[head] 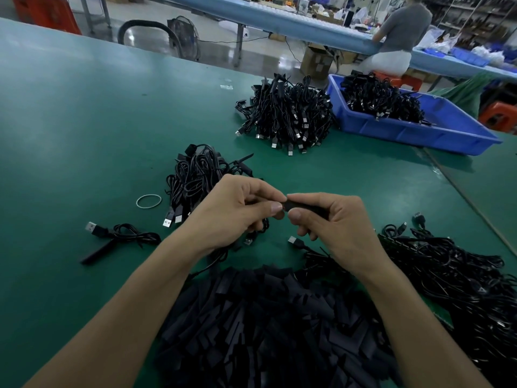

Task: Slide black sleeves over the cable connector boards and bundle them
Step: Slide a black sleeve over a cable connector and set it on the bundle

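Pinching one black sleeve (303, 206) between them, both hands meet in the middle of the frame, just above the green table (84, 130). The left hand (235, 211) nips the sleeve's left end between thumb and forefinger, its other fingers curled under. The right hand (333, 222) has thumb and fingers curled round the rest of it. Whether a connector board already sits inside, I cannot tell.

A heap of sleeves (265, 326) fills the bottom centre, under the forearms. Loose cables (461, 278) sprawl along the lower right, touching that heap. Just beyond the left hand lies a bundle (195, 175) of coiled cables with its plugs pointing toward the lower left, and a rubber band (148, 201) lies flat just to its left. Further left, a single cable (120, 236) lies on its own with a sleeve at one end.

In the upper centre sits a pile of bundled cables (288, 113), right beside a blue bin (419, 130) holding more of them. At the upper right, well apart, a person (402, 26) sits at a long bench, back turned.
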{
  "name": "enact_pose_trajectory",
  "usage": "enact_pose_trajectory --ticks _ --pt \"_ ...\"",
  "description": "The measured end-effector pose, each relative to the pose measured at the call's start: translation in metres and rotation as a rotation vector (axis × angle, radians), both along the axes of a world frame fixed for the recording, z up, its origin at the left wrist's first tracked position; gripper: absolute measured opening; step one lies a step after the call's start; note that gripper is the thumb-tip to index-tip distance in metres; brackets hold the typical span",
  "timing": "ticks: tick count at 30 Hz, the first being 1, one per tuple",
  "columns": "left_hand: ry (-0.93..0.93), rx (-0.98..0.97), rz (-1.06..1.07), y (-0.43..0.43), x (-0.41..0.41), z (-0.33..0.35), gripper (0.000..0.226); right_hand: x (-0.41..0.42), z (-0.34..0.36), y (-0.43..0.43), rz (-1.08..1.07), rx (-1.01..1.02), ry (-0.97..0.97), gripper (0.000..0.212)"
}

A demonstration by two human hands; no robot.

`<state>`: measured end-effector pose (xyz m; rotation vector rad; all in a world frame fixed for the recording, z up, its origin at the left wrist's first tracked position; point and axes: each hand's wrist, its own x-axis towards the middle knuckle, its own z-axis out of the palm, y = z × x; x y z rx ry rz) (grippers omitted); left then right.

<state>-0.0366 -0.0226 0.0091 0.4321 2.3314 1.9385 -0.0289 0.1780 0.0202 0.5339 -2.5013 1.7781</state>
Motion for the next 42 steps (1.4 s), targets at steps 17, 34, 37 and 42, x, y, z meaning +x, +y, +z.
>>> enact_pose_trajectory --ticks 17,34,37,42 --pt "0.020 -0.185 0.093 0.0027 0.0001 -0.0009 0.022 0.0022 -0.0047 0.0041 -0.063 -0.024 0.092 0.019" --pt "0.235 -0.265 0.118 0.0094 0.0057 -0.0007 0.017 0.0028 -0.0048 0.0047 -0.048 -0.082 0.075 0.014" --pt "0.243 -0.275 0.108 0.0091 0.0053 -0.0017 0.018 0.0021 -0.0064 0.0057 -0.041 -0.100 0.072 0.015" --pt "0.239 -0.296 0.119 0.0103 0.0039 -0.0053 0.020 0.0028 -0.0098 0.0051 -0.043 -0.089 0.081 0.020"
